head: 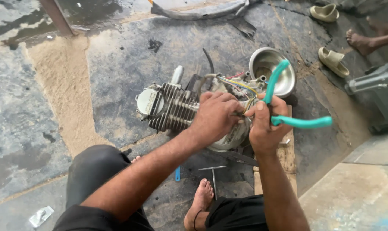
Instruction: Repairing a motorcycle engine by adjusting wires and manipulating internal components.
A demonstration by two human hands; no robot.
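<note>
On the oil-stained stone floor [117, 64], a small motorcycle engine [172, 107] with a finned cylinder lies on its side, its rear part resting on a wooden board [288, 156]. Just behind it stands a round steel bowl [268, 68]. A bundle of coloured wires [236, 85] loops over the top of the engine, between the bowl and the hands.

Both hands work at the engine's upper casing. The left hand [215, 117] lies over the casing with its fingers curled down, pinching something small at the wire ends; what it pinches is too hidden to tell. The right hand [264, 126] is clenched around a pair of pliers with teal handles [283, 98], the handles spread apart, one pointing up towards the bowl and one out to the right, the nose aimed at the spot under the left fingers.

Near the person's bare foot [200, 201] lies a T-shaped wrench [213, 173], with a small blue piece [177, 173] beside it. Two beige sandals [330, 38] sit well apart at the upper right.
</note>
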